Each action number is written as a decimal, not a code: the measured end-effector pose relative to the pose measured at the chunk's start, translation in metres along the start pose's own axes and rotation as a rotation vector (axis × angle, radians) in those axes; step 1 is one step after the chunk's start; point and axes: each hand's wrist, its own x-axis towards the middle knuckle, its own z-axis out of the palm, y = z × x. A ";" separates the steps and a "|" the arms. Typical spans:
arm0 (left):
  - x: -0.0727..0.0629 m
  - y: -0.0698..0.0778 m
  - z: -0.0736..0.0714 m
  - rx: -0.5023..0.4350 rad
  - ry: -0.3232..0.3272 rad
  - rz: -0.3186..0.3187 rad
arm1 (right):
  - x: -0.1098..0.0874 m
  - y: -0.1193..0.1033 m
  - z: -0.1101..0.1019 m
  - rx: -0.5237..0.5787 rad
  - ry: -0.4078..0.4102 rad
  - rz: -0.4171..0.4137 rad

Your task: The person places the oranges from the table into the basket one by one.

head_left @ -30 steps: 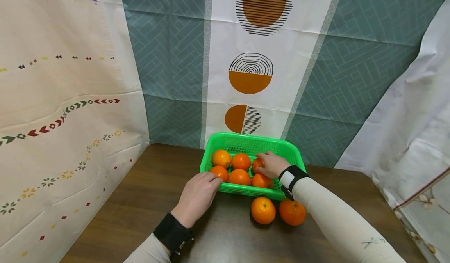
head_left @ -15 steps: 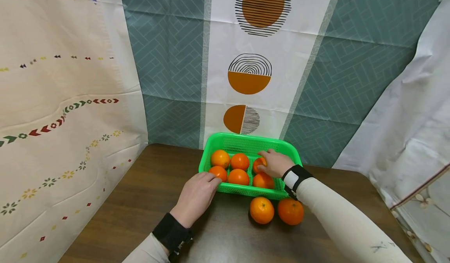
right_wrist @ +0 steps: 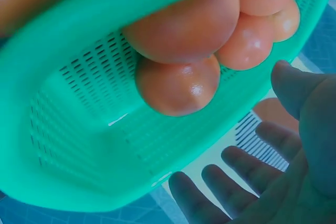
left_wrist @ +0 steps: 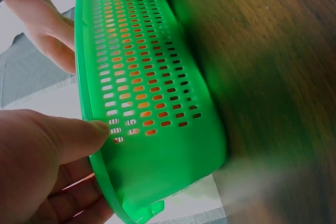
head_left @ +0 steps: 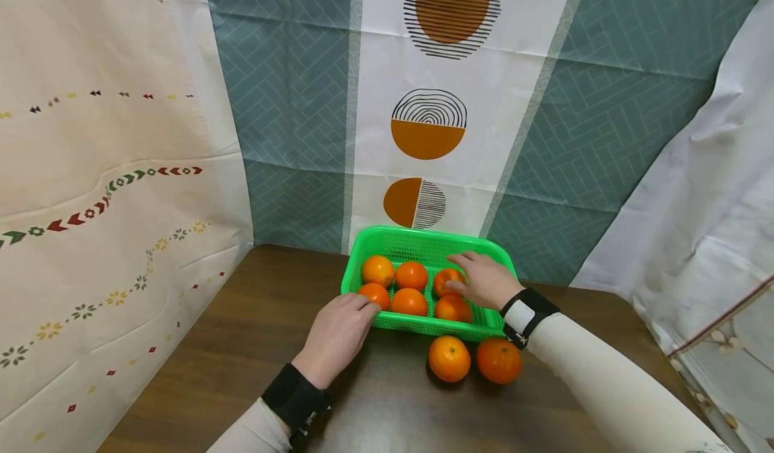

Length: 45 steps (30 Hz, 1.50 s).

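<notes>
A green plastic basket [head_left: 423, 324] stands on the table with oranges in two rows inside it. My left hand [head_left: 340, 335] grips its front left rim; in the left wrist view the thumb [left_wrist: 79, 135] presses on the outer wall and the fingers reach over the rim. Over the basket's right part, my right hand [head_left: 484, 279] holds nothing, its fingers spread. Its thumb overlaps the back right orange [head_left: 446, 279] in the head view. In the right wrist view a gap shows between the fingers and that orange [right_wrist: 178, 87]. Another orange [head_left: 453, 309] lies just in front of it.
Two more oranges lie on the table before the basket: one near its middle front [head_left: 449, 359] and a second orange [head_left: 498, 361] to its right, below my right wrist. A patterned cloth [head_left: 290, 204] hangs close behind the basket. The brown table [head_left: 242, 345] extends to the left.
My right hand has let go of the back right orange and drawn up and to the right, its fingers opening. The left hand keeps its hold on the rim.
</notes>
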 end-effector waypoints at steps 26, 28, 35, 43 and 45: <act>0.001 0.000 -0.002 0.012 -0.002 0.003 | -0.077 0.001 -0.006 -0.066 0.269 -0.130; 0.001 0.000 -0.002 0.010 0.000 0.001 | -0.082 0.001 -0.005 -0.072 0.270 -0.133; 0.000 -0.001 -0.002 0.014 -0.004 0.000 | -0.103 0.000 0.000 -0.067 0.304 -0.155; 0.000 -0.001 -0.001 0.015 0.006 0.003 | -0.133 0.003 0.016 -0.075 0.351 -0.242; -0.001 -0.001 -0.001 0.013 0.007 0.002 | -0.139 0.005 0.022 -0.079 0.360 -0.281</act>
